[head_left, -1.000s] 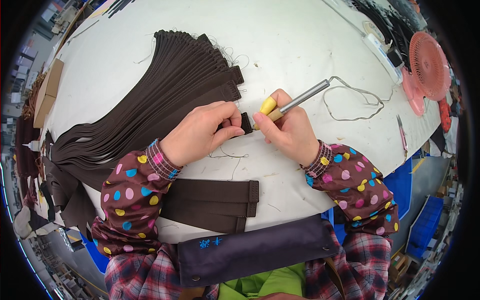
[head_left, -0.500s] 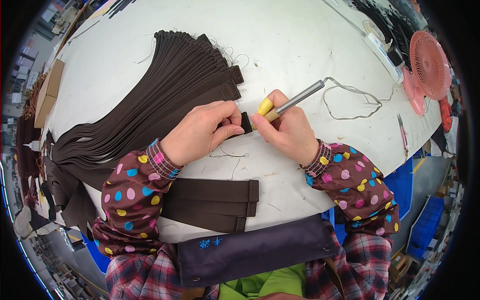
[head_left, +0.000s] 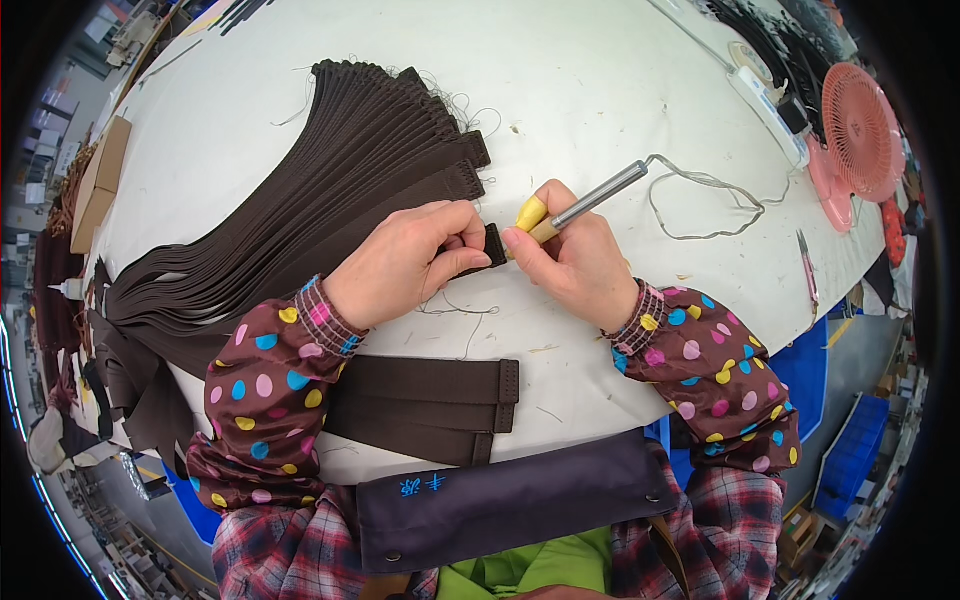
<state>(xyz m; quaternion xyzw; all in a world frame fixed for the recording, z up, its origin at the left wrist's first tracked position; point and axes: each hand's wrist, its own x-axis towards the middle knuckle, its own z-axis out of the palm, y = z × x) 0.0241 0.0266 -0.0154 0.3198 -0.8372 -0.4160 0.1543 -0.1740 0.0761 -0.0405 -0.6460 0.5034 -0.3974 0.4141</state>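
Observation:
My left hand (head_left: 405,258) pinches a dark brown fabric strap (head_left: 494,247) close to its stitched end. My right hand (head_left: 575,262) is closed round a corded soldering iron (head_left: 603,194) with a metal barrel and a pale lower part. Its tip is at the strap's end, mostly hidden by my fingers; whether it touches cannot be told. Something yellow (head_left: 531,211) sits at my right index fingertip. Left of my hands, a fanned bundle of brown straps (head_left: 300,185) has loose threads at its ends. Several more straps (head_left: 425,395) lie nearer me, below my left wrist.
The iron's grey cord (head_left: 700,236) loops over the white table (head_left: 620,90) toward a power strip (head_left: 765,112). A pink fan (head_left: 858,135) stands at the right edge, with thread snips (head_left: 806,268) nearer me. A cardboard box (head_left: 101,185) is at the far left.

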